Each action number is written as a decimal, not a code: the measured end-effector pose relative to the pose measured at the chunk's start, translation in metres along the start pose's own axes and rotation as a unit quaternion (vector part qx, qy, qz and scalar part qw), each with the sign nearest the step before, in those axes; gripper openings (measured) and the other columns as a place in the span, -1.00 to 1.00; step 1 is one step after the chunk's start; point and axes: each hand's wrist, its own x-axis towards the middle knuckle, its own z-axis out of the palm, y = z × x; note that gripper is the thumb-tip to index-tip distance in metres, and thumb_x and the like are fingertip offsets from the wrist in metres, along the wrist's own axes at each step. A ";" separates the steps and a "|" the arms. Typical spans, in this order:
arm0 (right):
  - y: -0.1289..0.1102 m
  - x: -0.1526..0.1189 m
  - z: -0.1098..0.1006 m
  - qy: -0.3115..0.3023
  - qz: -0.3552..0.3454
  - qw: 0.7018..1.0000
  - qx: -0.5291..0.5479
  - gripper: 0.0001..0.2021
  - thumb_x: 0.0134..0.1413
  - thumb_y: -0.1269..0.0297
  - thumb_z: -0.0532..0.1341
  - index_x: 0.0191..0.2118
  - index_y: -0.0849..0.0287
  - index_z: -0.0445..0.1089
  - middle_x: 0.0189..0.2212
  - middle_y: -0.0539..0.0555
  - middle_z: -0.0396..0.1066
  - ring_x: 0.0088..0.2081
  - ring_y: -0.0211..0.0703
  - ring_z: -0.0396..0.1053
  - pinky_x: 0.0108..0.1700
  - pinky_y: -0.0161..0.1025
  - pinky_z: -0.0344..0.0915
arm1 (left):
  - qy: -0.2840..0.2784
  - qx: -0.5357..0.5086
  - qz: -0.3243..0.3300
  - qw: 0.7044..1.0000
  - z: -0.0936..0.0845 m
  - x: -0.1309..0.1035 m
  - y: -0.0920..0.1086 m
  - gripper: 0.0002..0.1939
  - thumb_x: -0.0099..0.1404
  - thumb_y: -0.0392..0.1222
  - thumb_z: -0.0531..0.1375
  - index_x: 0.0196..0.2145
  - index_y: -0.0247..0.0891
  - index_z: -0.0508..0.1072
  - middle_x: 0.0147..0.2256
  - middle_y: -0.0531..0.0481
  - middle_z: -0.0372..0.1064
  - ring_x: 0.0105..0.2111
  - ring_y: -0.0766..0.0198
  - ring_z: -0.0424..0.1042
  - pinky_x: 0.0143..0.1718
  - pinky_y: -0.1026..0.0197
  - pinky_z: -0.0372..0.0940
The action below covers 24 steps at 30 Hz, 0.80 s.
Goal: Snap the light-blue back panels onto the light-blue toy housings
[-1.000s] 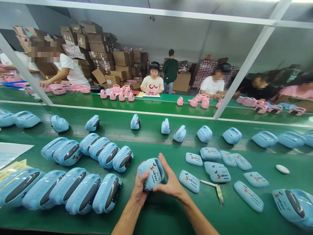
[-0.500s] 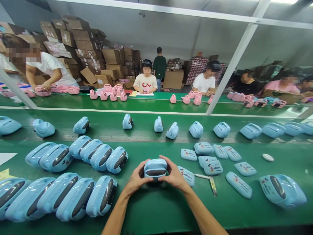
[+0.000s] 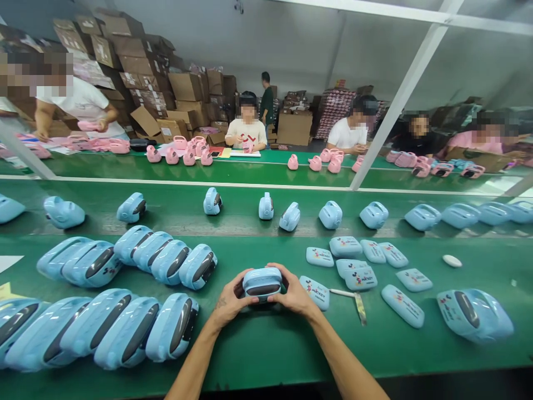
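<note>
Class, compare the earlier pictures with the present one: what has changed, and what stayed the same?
The blue case has been turned: its dark strip, not its printed side, now faces the wearer. The left hand and right hand hold its two sides. Behind, the person in green moved left. The printed blue pieces stayed laid out on the table.

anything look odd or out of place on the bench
The white oval lies alone, right of the scattered panels, matching neither them nor the blue cases. No spill or obvious damage shows.
</note>
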 end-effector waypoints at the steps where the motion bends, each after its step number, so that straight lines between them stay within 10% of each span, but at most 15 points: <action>1: 0.000 0.001 0.002 0.008 -0.004 1.000 0.022 -0.26 -0.12 -0.01 0.45 0.22 0.05 0.33 0.09 0.14 0.46 0.10 0.11 0.41 0.16 -0.03 0.30 | -0.001 0.004 0.002 1.000 0.000 0.000 0.000 -0.18 -0.12 -0.12 0.51 0.12 -0.22 0.41 0.10 -0.16 0.47 0.14 -0.10 0.40 0.24 -0.09 0.22; 10: 0.012 0.023 0.039 0.214 0.023 0.975 0.059 -0.18 0.20 -0.40 -0.15 -0.28 0.21 0.62 -0.28 0.22 0.62 -0.21 0.09 0.55 -0.09 -0.08 0.41 | -0.018 0.076 0.050 0.996 -0.001 -0.004 0.001 -0.20 -0.04 -0.04 0.47 0.16 -0.18 0.39 0.20 -0.19 0.35 0.18 -0.11 0.35 0.24 -0.07 0.22; 24: 0.015 0.027 0.038 0.245 0.042 0.965 0.083 -0.24 0.15 -0.38 -0.05 -0.29 0.24 0.61 -0.37 0.23 0.60 -0.25 0.13 0.54 -0.14 -0.04 0.42 | 0.054 0.071 0.041 0.995 0.008 -0.003 0.000 -0.20 -0.16 -0.05 0.52 0.06 -0.19 0.43 0.02 -0.14 0.51 0.07 -0.11 0.44 0.19 -0.09 0.27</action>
